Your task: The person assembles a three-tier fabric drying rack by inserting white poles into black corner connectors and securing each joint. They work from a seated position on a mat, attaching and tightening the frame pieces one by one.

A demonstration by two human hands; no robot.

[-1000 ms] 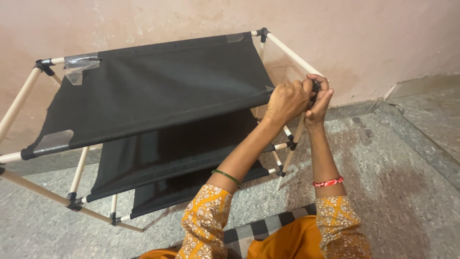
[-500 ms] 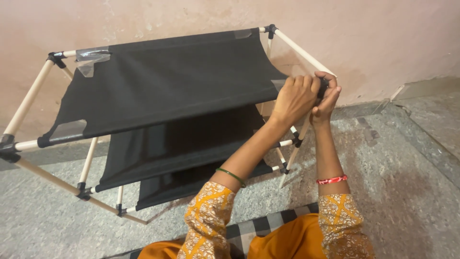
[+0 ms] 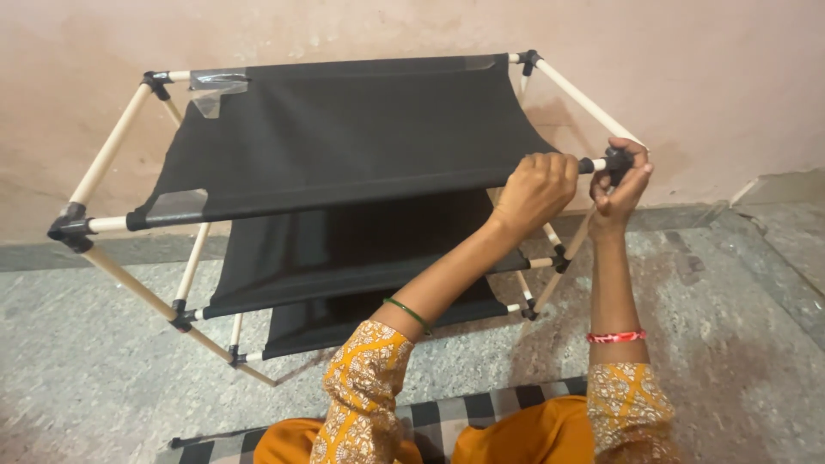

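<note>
hands closed: left hand (image 3: 536, 187) grips rack rod (image 3: 326, 204), right hand (image 3: 620, 185) grips black connector (image 3: 615, 159).

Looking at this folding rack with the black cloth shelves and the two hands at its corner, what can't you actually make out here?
Head view only:
- The black corner connector: mostly covered by the right hand, so its joint with the rod is hidden.
- The left hand hides the rod end it grips.
- The lower shelves: largely hidden under the top shelf.
- The checked mat: cut off by the bottom edge.
</note>
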